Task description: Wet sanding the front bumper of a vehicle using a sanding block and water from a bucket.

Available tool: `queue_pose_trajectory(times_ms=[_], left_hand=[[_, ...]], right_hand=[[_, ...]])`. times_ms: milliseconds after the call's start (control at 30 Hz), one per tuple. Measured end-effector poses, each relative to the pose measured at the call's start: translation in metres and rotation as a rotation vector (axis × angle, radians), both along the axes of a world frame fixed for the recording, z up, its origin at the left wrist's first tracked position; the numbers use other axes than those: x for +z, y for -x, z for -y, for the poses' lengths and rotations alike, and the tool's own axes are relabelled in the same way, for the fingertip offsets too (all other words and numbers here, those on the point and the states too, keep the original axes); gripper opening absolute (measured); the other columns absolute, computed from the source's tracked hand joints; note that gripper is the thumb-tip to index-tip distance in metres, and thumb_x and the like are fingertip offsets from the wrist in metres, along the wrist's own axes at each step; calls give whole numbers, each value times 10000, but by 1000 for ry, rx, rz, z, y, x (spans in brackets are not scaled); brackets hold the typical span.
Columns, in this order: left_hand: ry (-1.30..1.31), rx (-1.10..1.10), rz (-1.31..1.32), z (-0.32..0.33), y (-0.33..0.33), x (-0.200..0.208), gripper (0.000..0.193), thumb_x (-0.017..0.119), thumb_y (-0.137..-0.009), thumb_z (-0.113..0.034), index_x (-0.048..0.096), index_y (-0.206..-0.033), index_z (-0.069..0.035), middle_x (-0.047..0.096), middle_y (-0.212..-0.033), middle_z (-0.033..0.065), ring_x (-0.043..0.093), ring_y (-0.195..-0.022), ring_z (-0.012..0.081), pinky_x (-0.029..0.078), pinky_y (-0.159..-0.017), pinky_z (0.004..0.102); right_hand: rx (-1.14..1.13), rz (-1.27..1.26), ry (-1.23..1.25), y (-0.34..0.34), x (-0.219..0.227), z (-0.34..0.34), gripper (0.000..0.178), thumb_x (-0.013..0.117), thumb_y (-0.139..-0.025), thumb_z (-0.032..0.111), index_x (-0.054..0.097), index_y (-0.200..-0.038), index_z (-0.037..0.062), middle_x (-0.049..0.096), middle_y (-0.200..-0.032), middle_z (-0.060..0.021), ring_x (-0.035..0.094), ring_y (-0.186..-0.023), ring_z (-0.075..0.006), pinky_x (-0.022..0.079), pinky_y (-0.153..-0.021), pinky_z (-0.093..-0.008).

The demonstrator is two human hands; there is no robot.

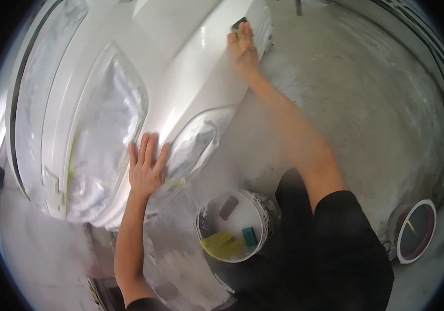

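A glossy white car bumper (pixel 196 72) fills the upper left and middle. My left hand (pixel 148 168) lies on it with fingers spread, between two recesses. Clear plastic film (pixel 110 114) covers the large one on the left, and crinkled film (pixel 193 147) covers the smaller rounded one on the right. At the far end of the bumper, my right hand (pixel 244 49) is stretched out with its fingers over a small dark sanding pad (pixel 239 22), pressed against the surface. Part of the pad is hidden under the fingers.
Below the bumper stands a stained white bucket (pixel 266 220) holding cloudy water, a yellow cloth (pixel 223 244), a green block (pixel 249 237) and a brownish block (pixel 228 207). Another bucket, with a white rim (pixel 432 208), is at the right on the grey floor (pixel 367 103).
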State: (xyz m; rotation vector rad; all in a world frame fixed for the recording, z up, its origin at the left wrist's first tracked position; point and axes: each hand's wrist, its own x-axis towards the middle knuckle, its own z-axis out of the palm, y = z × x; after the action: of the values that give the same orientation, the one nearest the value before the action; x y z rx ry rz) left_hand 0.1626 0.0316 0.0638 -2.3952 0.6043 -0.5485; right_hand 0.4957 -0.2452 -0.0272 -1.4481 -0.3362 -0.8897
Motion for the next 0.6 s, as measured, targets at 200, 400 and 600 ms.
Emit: queue_pose_trajectory(times_ms=[200,400,600], left_hand=[[18,34,2,-3,14,17,642,660,-905,-165,582,-1541,-193,479,-1691,165,428,-1590,360,318,-1261,637],[95,-36,-22,-7,16,9,703,651,-893,-105,542,-1584,-176,426,-1724,175,337,-1639,378,254,-1311,635],[622,-65,5,19,126,-88,631,701,-871,-24,622,-1490,-118,526,-1622,228,508,-1497,451,407,-1244,609]], right_hand=[[590,-114,30,144,-24,2,592,482,-1147,267,439,-1623,-82,489,-1665,-270,437,-1577,-377,308,-1311,-423],[823,-360,535,348,-100,-1,444,558,-1110,236,626,-1463,-24,638,-1508,-258,601,-1425,-385,430,-1232,-462],[946,-199,852,415,-190,1,466,634,-1033,164,603,-1484,51,735,-1328,-204,697,-1229,-398,421,-1202,-533]])
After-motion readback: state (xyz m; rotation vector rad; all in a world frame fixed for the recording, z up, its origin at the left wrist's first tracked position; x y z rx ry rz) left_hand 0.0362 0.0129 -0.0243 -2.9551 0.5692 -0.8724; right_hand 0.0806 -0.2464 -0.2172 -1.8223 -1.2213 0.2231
